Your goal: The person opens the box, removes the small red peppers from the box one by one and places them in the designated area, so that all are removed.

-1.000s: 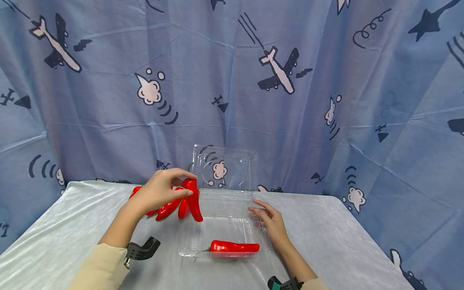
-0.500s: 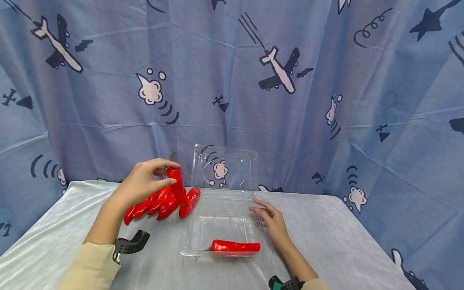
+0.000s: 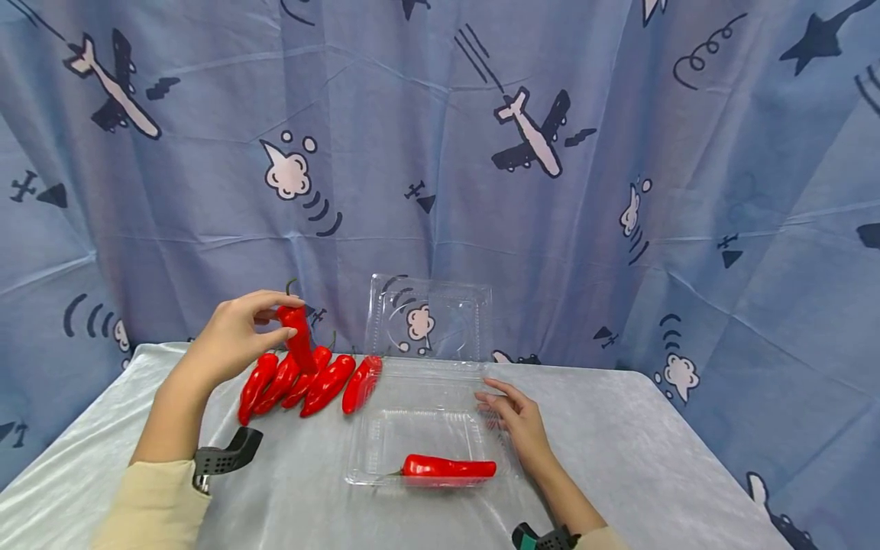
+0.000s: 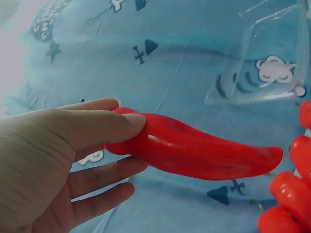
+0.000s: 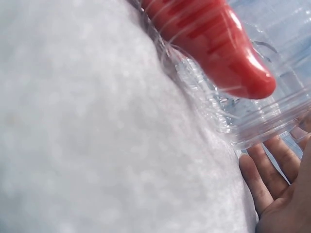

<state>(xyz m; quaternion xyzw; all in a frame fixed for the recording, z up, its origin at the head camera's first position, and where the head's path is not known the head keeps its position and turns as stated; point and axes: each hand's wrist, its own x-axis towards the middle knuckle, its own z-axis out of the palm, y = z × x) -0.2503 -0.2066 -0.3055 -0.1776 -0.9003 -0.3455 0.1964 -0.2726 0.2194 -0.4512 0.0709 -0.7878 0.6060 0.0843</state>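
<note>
My left hand pinches a red chili pepper near its stem end between thumb and fingers. The pepper hangs tip down over a row of several red peppers on the table's left. A clear plastic clamshell box stands with its lid raised at the back. One red pepper lies along the near side inside the box, seen through the wall in the right wrist view. My right hand rests at the box's right side, fingers extended along the wall.
A pale cloth covers the table. Behind it hangs a blue curtain printed with airplanes and clouds. The rightmost pepper of the row lies against the box's left edge.
My left hand has moved left with the pepper, from beside the box's left edge to above the row, leaving more of the row visible. My right hand stays at the box.
</note>
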